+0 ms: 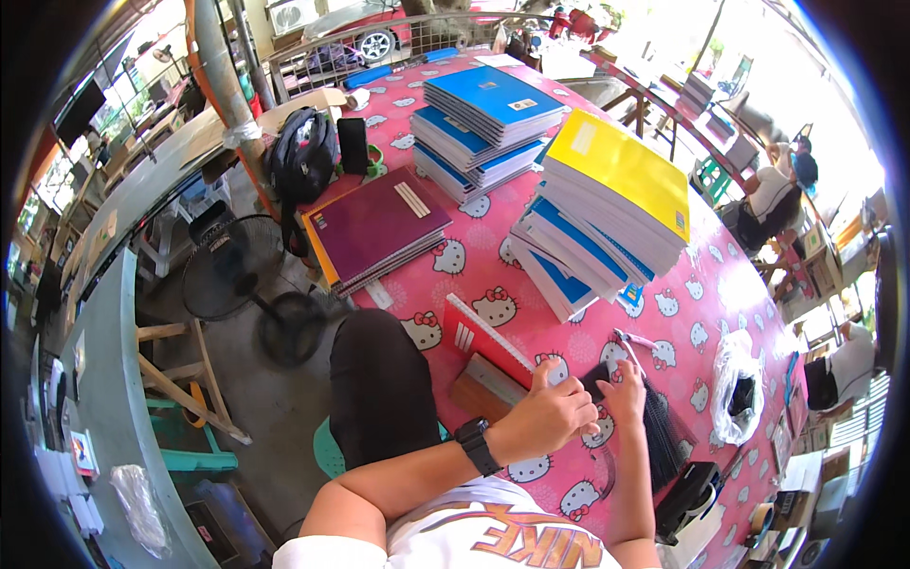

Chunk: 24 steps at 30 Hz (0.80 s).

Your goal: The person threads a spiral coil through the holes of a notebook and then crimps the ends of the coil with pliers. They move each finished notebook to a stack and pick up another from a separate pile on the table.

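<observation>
A red notebook [488,341] stands tilted on its edge against a brown wooden block [483,387] on the table in front of me. Just right of it is my left hand [550,414], wearing a black watch, its fingers curled and its thumb raised. Whatever those fingers hold, if anything, is hidden. My right hand [623,391] is close beside it, fingers apart, next to a small dark piece [597,379]. Long black strands, perhaps binding wires [664,436], lie by my right wrist. Beyond that hand rests a thin tool with pinkish handles [637,338].
Stacks of blue notebooks [493,95], yellow-topped notebooks [621,171] and maroon notebooks [379,228] stand on the pink patterned table [474,270]. A plastic bag [737,389] lies at right. A black fan [237,270] stands left of the table. People sit farther right.
</observation>
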Available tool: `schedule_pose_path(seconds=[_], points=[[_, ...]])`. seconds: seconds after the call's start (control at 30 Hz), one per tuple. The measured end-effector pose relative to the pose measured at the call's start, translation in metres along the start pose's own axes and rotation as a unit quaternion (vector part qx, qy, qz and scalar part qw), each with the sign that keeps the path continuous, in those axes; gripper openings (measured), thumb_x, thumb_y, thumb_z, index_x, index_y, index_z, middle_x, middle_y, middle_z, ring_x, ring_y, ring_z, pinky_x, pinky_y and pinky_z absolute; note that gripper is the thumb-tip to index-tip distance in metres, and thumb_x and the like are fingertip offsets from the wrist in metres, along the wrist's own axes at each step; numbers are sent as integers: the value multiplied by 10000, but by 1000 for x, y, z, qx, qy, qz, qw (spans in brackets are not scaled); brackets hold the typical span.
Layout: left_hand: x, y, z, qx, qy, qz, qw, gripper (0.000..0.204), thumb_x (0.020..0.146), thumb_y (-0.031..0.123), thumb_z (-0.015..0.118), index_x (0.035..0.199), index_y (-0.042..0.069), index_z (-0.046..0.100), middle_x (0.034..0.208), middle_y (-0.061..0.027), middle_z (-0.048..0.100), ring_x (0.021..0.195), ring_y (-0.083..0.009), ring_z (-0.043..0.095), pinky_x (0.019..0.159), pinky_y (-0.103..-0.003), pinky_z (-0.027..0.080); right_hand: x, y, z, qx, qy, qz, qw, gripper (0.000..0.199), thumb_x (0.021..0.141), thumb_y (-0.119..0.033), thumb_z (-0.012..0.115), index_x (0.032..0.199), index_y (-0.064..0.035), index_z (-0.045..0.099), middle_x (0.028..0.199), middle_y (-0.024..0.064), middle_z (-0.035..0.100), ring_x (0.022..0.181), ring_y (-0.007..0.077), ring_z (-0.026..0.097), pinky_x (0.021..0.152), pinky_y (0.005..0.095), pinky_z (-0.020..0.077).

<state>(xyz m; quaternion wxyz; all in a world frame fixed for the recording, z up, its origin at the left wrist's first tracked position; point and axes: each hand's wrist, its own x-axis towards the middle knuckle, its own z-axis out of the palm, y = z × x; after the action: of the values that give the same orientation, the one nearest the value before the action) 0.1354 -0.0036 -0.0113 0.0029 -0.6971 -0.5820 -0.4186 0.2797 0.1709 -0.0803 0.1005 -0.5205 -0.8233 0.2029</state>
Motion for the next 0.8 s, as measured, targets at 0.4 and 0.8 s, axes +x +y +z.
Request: schedule_pose_path(seconds=[0.4,0.8], points=[[9,-1,0,-47,3,-14,999,118,759,178,670,856,182,604,806,49,594,910,-131,546,947,-500,242,7,32,69,26,-4,-219,975,583,607,-271,766,1109,-104,521,1343,262,333,1180,445,353,1003,476,324],[12,-1,-15,27,-2,-46,999,227,733,347,696,856,173,618,815,53,574,912,-144,543,1008,-552,152,-37,16,-32,615,-273,-148,725,849,765,-706,489,1079,74,605,1009,100,616,813,132,558,703,247,429]])
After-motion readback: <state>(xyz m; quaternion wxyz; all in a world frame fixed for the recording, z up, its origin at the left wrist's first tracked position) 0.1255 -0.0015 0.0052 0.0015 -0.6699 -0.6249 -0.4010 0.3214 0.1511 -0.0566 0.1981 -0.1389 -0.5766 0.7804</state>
